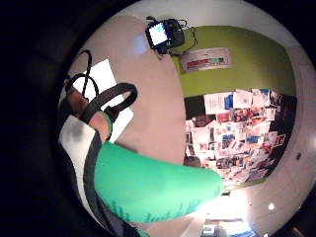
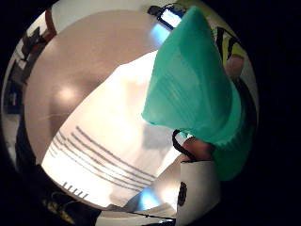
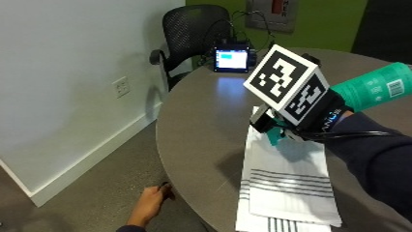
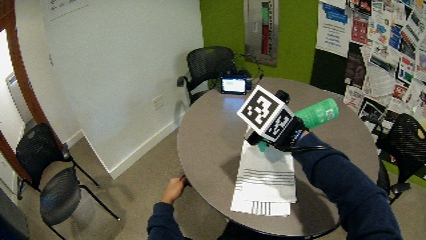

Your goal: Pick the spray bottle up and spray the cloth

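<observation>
At right of centre in the outside view, the gloved right hand (image 3: 308, 118) grasps the green spray bottle (image 3: 373, 87), tilted, nozzle down above the striped cloth (image 3: 286, 186) on the round table (image 3: 199, 121). Bottle is lifted; spraying is in hand. Next move, in my judgement: squeeze the trigger, nozzle aimed at cloth.

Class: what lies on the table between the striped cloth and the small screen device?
Nothing: in the outside view, bare table separates the striped cloth from the small screen device.
</observation>
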A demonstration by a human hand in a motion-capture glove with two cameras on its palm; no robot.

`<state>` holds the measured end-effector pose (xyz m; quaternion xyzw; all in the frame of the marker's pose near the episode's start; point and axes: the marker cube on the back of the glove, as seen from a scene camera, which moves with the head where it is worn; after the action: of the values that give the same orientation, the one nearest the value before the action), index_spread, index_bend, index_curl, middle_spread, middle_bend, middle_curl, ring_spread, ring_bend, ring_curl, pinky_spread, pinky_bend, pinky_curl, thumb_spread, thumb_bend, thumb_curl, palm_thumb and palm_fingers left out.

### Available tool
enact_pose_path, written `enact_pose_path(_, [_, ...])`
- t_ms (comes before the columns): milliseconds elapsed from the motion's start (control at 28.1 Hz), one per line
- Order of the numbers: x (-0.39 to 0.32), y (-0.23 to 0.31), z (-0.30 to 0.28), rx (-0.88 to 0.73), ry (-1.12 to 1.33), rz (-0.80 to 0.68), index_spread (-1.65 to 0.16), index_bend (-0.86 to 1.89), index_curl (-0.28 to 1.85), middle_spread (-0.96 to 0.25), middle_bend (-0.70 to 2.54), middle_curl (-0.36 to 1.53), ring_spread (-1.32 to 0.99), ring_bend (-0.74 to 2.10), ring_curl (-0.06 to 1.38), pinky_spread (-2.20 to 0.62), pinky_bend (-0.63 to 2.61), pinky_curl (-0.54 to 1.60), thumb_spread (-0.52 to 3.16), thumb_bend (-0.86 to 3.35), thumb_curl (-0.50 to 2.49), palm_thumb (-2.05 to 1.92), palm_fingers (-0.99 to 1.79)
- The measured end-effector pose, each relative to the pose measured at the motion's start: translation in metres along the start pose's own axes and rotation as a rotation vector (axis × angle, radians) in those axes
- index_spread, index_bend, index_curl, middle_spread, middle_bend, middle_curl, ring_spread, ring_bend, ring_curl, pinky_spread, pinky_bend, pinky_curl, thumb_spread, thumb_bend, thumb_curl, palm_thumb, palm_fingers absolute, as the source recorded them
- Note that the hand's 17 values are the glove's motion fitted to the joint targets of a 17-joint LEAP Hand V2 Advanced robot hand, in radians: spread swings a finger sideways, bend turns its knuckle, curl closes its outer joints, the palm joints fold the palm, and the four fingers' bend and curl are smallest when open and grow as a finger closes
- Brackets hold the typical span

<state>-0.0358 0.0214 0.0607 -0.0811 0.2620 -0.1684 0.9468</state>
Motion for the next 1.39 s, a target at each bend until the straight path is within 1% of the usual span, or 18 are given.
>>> enact_pose_path(107, [0.003,-0.001,-0.004,0.008,-0.070,0.025,-0.25,0.18,0.50,-0.14,0.38,0.51,-0.23,0.52,0.45,-0.29,0.50,0.39,0.46,-0.03,0.74,0.98,1.29])
enact_pose_path(213, [0.011,-0.003,-0.014,0.034,-0.197,0.075,-0.25,0.18,0.50,-0.14,0.38,0.51,-0.23,0.52,0.45,-0.29,0.50,0.39,0.46,-0.03,0.74,0.98,1.29])
enact_pose_path(533, [0.032,-0.008,-0.040,0.131,-0.760,0.276,-0.26,0.18,0.50,-0.14,0.38,0.51,-0.23,0.52,0.45,-0.29,0.50,0.39,0.46,-0.03,0.74,0.98,1.28])
enact_pose_path(817, [0.010,-0.016,-0.036,0.133,-1.213,0.360,-0.26,0.17,0.50,-0.14,0.38,0.51,-0.23,0.52,0.45,-0.29,0.50,0.39,0.47,-0.03,0.74,0.98,1.28])
enact_pose_path(959, [0.003,-0.018,-0.042,0.168,-1.419,0.392,-0.26,0.17,0.50,-0.13,0.37,0.51,-0.22,0.51,0.45,-0.29,0.51,0.39,0.49,-0.03,0.74,0.98,1.26])
enact_pose_path(1137, [-0.007,-0.024,-0.030,0.181,-1.569,0.449,-0.26,0.15,0.49,-0.13,0.36,0.51,-0.22,0.51,0.45,-0.25,0.51,0.39,0.55,-0.03,0.73,0.97,1.23])
enact_pose_path(1386, [-0.038,-0.030,-0.001,0.163,-1.694,0.491,-0.27,0.14,0.47,-0.13,0.35,0.50,-0.21,0.51,0.44,-0.20,0.48,0.38,0.66,-0.03,0.70,0.95,1.18])
